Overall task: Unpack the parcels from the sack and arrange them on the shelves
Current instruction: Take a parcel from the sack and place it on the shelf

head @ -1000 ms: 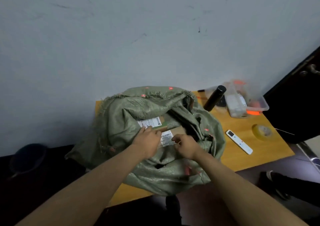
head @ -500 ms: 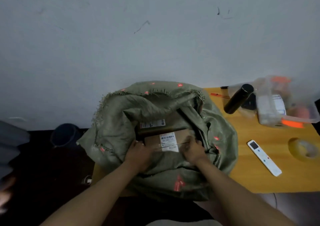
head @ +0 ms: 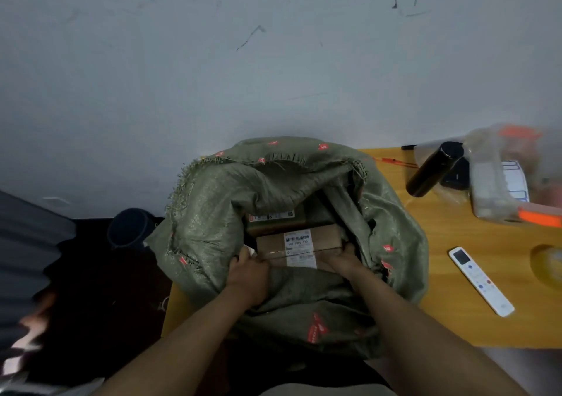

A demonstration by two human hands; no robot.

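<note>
A green woven sack (head: pixel 213 213) with red marks sits on the wooden table (head: pixel 450 274), its mouth open toward me. Inside lies a brown cardboard parcel (head: pixel 270 243) with a white barcode label. Behind it sits a darker parcel (head: pixel 273 224) with a label strip. My left hand (head: pixel 248 271) grips the brown parcel's left end, fingers curled into the sack. My right hand (head: pixel 343 257) grips its right end. The lower parts of both parcels are hidden by the sack.
On the table to the right stand a black bottle (head: pixel 433 169), a clear plastic box (head: pixel 511 180) with an orange edge, a white remote (head: pixel 480 280) and a tape roll (head: pixel 550 266). A dark bin (head: pixel 127 228) sits on the floor left. A grey wall rises behind.
Both hands moved from the label area to the two ends of the brown parcel, which now shows more fully in the sack mouth. My view shifted left and closer.
</note>
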